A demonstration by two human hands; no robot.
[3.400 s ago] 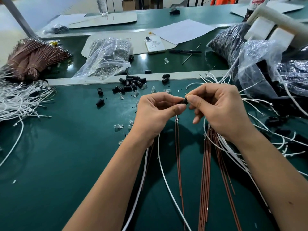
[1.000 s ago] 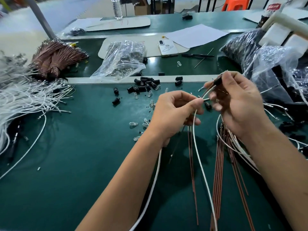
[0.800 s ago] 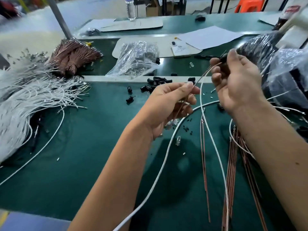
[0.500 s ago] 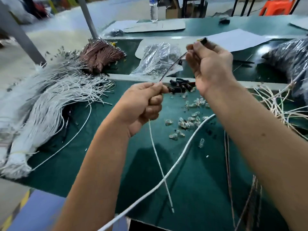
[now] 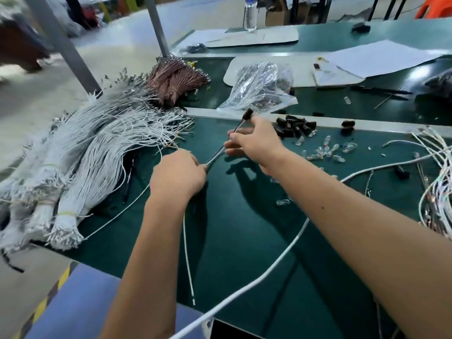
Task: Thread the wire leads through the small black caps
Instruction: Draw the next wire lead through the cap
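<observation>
The bench [image 5: 244,241] is dark green with a pale grey strip across it. White wire bundles [image 5: 85,155] lie beside a copper-brown bundle [image 5: 173,81]. The cap [image 5: 247,114] on the held lead is black, like the loose caps [image 5: 294,126]; the small bulbs [image 5: 325,150] are clear. The floor edge carries yellow-and-black stripes [image 5: 52,292]. The paper sheets [image 5: 381,57] are white, the chair [image 5: 435,7] orange.

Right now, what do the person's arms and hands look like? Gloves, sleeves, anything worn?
Both are bare: no gloves on the left hand or the right hand, no sleeves on either forearm as far as the frame shows. No watch, ring or wristband is visible. A small dark spot marks the right forearm.
</observation>
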